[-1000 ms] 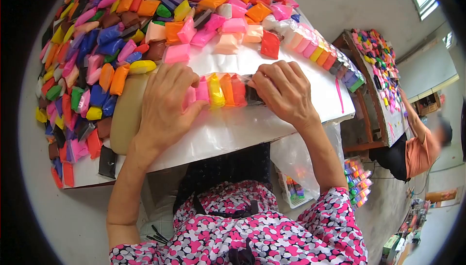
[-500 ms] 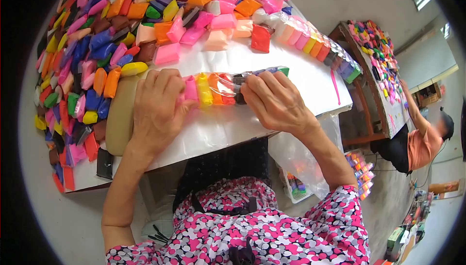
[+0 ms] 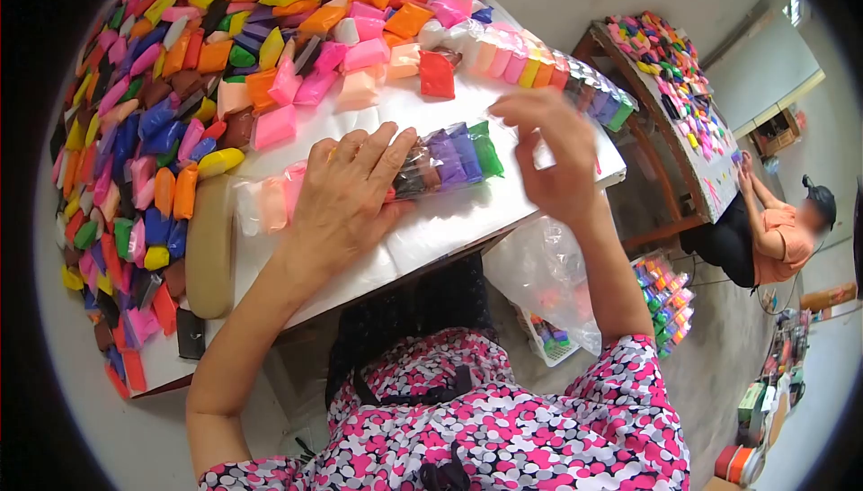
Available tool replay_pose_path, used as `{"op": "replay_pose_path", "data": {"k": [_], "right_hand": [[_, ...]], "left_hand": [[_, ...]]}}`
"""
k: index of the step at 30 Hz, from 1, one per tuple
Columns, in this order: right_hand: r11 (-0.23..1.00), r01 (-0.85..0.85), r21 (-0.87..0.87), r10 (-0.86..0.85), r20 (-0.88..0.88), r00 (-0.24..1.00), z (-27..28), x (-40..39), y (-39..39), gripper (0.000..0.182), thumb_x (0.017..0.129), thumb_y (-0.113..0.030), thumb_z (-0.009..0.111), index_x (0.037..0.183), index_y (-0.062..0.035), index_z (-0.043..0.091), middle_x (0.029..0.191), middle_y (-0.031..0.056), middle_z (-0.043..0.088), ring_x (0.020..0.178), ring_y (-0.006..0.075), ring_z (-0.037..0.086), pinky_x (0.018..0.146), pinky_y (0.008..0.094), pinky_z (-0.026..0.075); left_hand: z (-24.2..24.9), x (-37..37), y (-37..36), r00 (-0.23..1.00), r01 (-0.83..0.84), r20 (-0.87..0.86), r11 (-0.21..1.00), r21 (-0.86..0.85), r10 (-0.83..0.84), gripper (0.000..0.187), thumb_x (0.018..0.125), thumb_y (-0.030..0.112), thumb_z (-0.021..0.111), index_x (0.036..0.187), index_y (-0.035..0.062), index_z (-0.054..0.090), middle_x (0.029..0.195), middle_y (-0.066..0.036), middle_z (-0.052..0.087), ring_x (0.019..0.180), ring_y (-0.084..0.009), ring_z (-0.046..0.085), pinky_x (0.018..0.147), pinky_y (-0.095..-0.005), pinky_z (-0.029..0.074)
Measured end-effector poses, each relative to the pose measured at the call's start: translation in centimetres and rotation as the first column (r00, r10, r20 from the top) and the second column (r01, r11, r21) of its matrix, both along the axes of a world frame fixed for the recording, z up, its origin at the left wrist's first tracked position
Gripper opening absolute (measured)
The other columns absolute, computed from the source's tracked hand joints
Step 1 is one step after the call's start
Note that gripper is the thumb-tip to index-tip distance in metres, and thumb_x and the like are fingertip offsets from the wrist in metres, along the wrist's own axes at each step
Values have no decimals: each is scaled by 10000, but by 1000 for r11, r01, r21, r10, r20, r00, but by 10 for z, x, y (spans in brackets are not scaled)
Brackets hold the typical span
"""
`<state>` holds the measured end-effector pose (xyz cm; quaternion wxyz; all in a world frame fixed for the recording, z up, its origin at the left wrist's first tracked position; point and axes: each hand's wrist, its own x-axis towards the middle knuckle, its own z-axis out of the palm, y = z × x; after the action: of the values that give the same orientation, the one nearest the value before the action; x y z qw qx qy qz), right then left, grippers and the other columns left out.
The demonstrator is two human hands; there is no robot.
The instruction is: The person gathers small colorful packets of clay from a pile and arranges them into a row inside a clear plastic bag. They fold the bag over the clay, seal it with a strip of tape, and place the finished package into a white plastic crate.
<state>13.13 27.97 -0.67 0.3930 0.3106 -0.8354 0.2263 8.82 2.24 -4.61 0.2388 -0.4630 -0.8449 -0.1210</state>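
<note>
A clear bag [image 3: 458, 156] with a row of coloured packets lies on the white tabletop, pink at one end and purple and green at the other. My left hand [image 3: 351, 194] lies across its middle, fingers over the far side and thumb along the near side, hiding the packets beneath. Off the green end, my right hand [image 3: 556, 158] is raised and slightly blurred, fingers bent and apart from the thumb, with nothing seen in it. Beyond it rests another filled clear bag [image 3: 530, 64]. A red packet [image 3: 437, 74] sits between that bag and mine.
A large heap of coloured packets [image 3: 171, 122] covers the table's left and back. A tan block [image 3: 210, 244] lies by my left forearm. Below the edge hang clear plastic bags [image 3: 539, 266], near stacked filled packs [image 3: 663, 302]. A person [image 3: 778, 235] works at another table [image 3: 692, 131].
My left hand has shifted from the bag's left part onto its middle. My right hand has let go of the bag and lifted away. The bag's purple and green end now shows.
</note>
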Motion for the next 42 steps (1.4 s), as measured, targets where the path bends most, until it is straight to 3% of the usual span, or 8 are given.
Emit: {"op": "replay_pose_path", "data": {"k": [1,5,11,14,25,33,39,42], "right_hand": [[993,49,-109,-36,115,993,4,2,15,499,646,149,536,1099,-25,655,1181,127,641,1050,270,619,850,394,527],[973,161,165,-181,118,976,-9,-4,28,707,637,179,524,1267,-129,611,1343,123,552,1228,318,535,974,404,520],[999,-31,27,27,121,992,-30,-10,16,468,772,66,667,1202,-116,639,1298,132,591,1132,312,609,902,416,539],[983,57,-172,-29,162,986,-39,0,9,395,792,16,701,1165,-105,650,1271,143,606,1095,309,625,880,412,542],[933,266,244,-214,-221,952,-42,3,0,310,746,-24,686,1056,-44,684,1222,77,633,1067,256,618,784,364,550],[876,272,397,-258,-91,962,-50,22,2,410,732,-54,658,1139,2,664,1265,75,603,1057,244,598,836,366,508],[935,214,281,-201,-75,977,-35,34,25,411,676,-14,643,1085,-21,682,1285,98,593,1074,253,581,903,439,460],[972,187,144,-182,-46,982,-14,5,-9,414,790,-114,662,1190,-19,619,1297,139,583,1129,298,566,933,466,437]], "left_hand": [[0,0,0,1000,-1,19,1000,5,1,819,719,298,793,1433,86,450,1375,-105,507,1165,-277,502,951,-438,371],[5,6,0,998,-13,67,1000,4,12,852,709,274,796,1464,123,431,1394,-110,494,1199,-295,491,994,-448,360],[6,7,0,998,7,67,1000,16,-8,818,735,252,781,1478,190,445,1393,-109,484,1195,-298,493,1000,-456,357],[5,7,0,998,-6,62,1000,23,5,803,743,244,775,1476,193,450,1393,-111,483,1188,-298,497,997,-456,360],[5,8,2,995,-42,92,998,45,38,763,771,197,749,1474,179,454,1403,-119,479,1177,-299,505,986,-447,364],[1,6,-2,996,-21,83,999,44,17,686,808,159,714,1454,223,492,1398,-120,486,1189,-300,499,987,-439,361],[-2,7,-1,999,-28,35,998,54,26,610,826,161,705,1410,236,549,1372,-116,508,1173,-295,507,972,-436,365],[-1,8,-1,999,-25,30,998,61,23,582,821,162,709,1385,205,571,1367,-119,511,1164,-295,513,961,-437,366]]}}
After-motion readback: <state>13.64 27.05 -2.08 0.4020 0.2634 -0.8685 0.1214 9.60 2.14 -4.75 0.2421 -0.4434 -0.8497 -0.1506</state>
